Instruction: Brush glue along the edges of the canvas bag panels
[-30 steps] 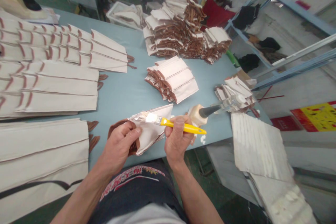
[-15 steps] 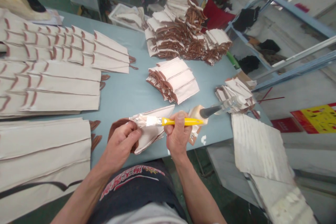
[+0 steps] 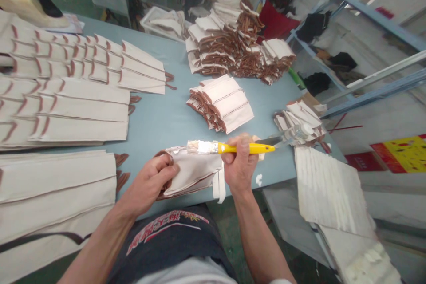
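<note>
The scene is evenly and brightly lit by soft daylight. An overexposed patch is seen at the upper right, behind the shelf frame (image 3: 366,6), where detail is washed out. Only faint, soft shadows are cast on the blue table (image 3: 166,120). Strong wide-angle distortion is noticed toward the edges, where straight lines are bent and stretched. Slight blur is found on the brush (image 3: 229,147) and in the far background.
</note>
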The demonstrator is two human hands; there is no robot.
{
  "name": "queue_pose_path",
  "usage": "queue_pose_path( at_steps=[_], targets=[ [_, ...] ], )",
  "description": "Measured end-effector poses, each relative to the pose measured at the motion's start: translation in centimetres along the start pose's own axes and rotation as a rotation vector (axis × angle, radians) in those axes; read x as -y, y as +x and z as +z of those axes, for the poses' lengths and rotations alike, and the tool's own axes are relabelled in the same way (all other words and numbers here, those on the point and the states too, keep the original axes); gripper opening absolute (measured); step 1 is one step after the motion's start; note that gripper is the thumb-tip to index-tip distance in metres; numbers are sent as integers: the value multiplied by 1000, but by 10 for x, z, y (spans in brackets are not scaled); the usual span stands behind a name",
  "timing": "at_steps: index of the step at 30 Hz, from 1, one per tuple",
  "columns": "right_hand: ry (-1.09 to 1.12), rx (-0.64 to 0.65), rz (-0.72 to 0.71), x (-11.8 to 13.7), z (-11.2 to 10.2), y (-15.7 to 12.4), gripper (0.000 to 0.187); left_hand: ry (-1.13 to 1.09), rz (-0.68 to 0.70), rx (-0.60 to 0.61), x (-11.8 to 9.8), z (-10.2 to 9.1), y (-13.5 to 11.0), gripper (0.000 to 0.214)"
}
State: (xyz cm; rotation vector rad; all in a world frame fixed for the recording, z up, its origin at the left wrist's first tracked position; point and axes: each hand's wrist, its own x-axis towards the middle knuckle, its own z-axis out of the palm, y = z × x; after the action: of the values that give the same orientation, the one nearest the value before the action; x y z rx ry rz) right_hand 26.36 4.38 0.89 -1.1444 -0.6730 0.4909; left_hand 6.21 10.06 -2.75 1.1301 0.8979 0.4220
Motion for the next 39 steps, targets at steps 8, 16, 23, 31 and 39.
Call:
queue_pose_path(
  at_steps=[8, 16, 23, 31, 39],
  targets=[
    [-125, 437, -4, -7, -1, 12, 51, -44, -42, 75, -11, 4, 2, 35],
    [-125, 295, -240, -11, 2, 10, 45, -167, -121, -14, -17, 11, 1, 40],
    [-581, 501, -352, -9, -12, 14, 28, -141, -65, 31, -23, 15, 6, 39],
    [-522, 263, -363, -9, -18, 27, 35, 288, 211, -159, -17, -20, 11, 55],
    [-434, 216, -196, -3, -32, 33, 38, 538, 419, -201, -8, 2, 3, 45]
  ],
)
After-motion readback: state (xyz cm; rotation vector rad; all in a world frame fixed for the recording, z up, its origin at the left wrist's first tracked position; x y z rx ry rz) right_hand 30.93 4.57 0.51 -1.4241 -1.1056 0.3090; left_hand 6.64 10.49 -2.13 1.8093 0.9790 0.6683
